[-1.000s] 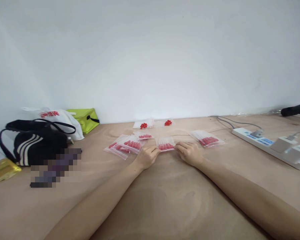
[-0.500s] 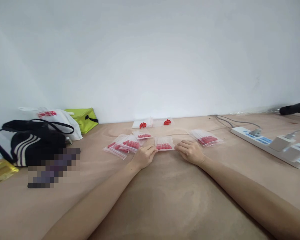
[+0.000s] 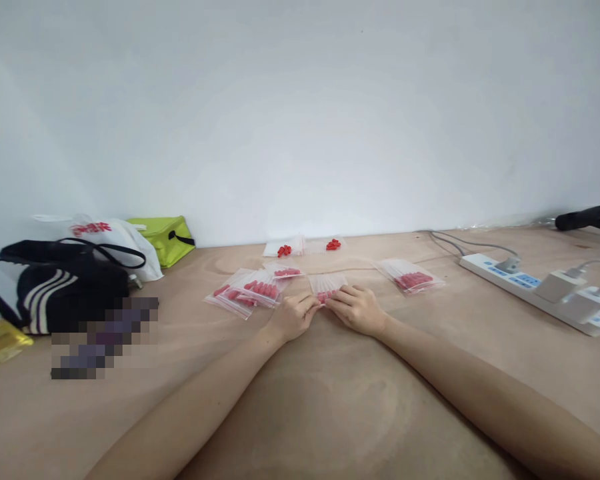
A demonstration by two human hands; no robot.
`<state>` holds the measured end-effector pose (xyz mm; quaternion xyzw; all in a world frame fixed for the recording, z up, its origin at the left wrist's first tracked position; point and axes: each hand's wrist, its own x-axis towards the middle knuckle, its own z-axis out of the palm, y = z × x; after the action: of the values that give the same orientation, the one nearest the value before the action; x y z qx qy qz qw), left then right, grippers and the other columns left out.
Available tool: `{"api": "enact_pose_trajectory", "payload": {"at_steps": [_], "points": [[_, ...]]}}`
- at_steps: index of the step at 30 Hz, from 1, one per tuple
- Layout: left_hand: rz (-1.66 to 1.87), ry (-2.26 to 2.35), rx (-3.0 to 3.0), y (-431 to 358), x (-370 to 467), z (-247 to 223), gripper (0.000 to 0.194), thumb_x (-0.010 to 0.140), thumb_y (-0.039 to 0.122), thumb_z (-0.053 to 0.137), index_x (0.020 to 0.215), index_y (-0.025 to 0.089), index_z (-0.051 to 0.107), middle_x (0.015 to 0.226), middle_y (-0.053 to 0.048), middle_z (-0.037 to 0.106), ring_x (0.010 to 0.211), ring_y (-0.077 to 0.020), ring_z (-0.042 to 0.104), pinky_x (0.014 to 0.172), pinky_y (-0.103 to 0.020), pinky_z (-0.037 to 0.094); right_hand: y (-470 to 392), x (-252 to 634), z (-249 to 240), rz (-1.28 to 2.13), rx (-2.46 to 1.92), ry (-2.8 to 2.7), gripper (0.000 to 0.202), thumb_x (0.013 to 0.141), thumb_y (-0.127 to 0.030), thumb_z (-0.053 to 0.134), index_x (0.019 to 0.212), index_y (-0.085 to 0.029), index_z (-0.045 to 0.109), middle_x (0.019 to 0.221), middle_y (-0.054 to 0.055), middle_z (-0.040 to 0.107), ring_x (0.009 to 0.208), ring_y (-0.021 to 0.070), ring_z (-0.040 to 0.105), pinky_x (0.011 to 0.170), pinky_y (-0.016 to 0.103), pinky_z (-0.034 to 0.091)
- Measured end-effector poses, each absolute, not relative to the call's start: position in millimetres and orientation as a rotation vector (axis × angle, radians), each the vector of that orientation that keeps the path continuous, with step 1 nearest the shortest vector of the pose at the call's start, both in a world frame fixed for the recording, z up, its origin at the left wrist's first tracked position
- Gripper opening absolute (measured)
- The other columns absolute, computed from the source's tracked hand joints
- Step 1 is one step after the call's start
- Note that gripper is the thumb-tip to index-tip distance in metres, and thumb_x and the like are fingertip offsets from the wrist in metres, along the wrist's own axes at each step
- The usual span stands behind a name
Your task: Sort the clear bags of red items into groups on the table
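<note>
A clear plastic bag (image 3: 329, 283) with red pieces inside lies flat in the middle. My left hand (image 3: 295, 316) pinches its near left edge, fingers closed. Close beside it, my right hand (image 3: 357, 310) has its fingers together on the near edge of the same bag, covering part of the red pieces. Several overlapping bags of red pieces (image 3: 263, 288) rest to the left of my left hand. More filled bags (image 3: 413, 279) are stacked to the right.
Two small piles of red pieces (image 3: 284, 251) (image 3: 333, 245) sit on plastic near the wall. A white power strip (image 3: 523, 287) with plugs is at right. A black bag (image 3: 75, 290), white bag (image 3: 137, 247) and green bag (image 3: 167, 240) stand at left.
My right hand has moved left along the bag's near edge, close to my left hand, and now covers some of the red pieces. The view has shifted slightly.
</note>
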<state>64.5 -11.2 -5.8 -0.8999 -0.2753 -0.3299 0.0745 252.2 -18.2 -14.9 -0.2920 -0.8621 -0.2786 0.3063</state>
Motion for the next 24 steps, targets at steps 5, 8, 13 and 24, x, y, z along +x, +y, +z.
{"api": "enact_pose_trajectory", "payload": {"at_steps": [5,8,13,24], "points": [[-1.015,-0.791,-2.714,-13,66,-5,0.019,0.082,0.019,0.038,0.074,0.015,0.055,0.071,-0.004,0.060,0.064,-0.0115,0.055,0.059,-0.023,0.044,-17,248,-15,-0.816,-0.736,-2.322,0.021,0.083,-0.018,0.038,0.079,-0.018,0.059,0.073,0.002,0.059,0.067,0.0119,0.045,0.057,0.027,0.028],[-1.027,-0.780,-2.701,-14,67,-5,0.019,0.082,0.018,0.038,0.074,0.016,0.056,0.070,-0.003,0.060,0.063,-0.0114,0.055,0.058,-0.023,0.044,-17,249,-14,-0.837,-0.721,-2.342,0.023,0.084,-0.017,0.036,0.076,-0.017,0.058,0.073,0.003,0.058,0.067,0.0119,0.044,0.057,0.027,0.027],[-1.040,-0.750,-2.680,-15,68,-5,0.020,0.082,0.017,0.038,0.075,0.015,0.056,0.072,-0.004,0.060,0.064,-0.0111,0.055,0.058,-0.022,0.044,-19,250,-13,-0.896,-0.744,-2.311,0.025,0.084,-0.017,0.034,0.075,-0.017,0.057,0.069,0.003,0.057,0.065,0.0118,0.043,0.057,0.028,0.026],[-1.084,-0.803,-2.690,-13,62,-4,0.020,0.082,0.019,0.039,0.073,0.016,0.057,0.071,-0.004,0.059,0.065,-0.0117,0.055,0.059,-0.023,0.044,-21,281,-13,-0.899,-0.890,-2.263,0.026,0.085,-0.014,0.033,0.076,-0.018,0.058,0.071,0.003,0.057,0.066,0.0114,0.046,0.060,0.028,0.026]]}}
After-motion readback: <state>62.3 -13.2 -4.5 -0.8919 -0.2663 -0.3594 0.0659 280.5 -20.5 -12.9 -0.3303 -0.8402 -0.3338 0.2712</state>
